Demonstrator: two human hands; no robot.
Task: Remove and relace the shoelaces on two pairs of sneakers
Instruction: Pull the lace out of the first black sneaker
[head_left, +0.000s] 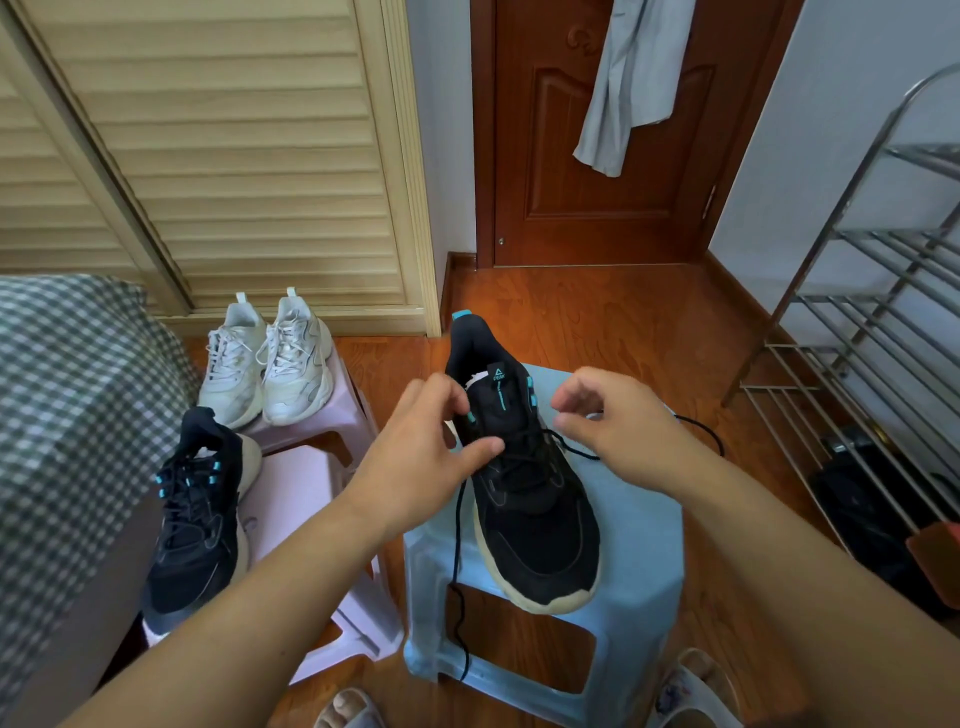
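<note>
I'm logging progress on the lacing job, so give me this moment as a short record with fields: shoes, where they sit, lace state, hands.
shoe in work: black sneaker on the blue stool
its lace: black lace threaded through the lower eyelets only; one end hangs over the stool's front, the other trails right
left hand: at the left eyelets, fingers curled; grip on the lace unclear
right hand: fingers curled by the right-side lace; grip unclear
other black sneaker: laced, on the pink stool
white sneakers: laced, side by side on a further pink stool
</note>
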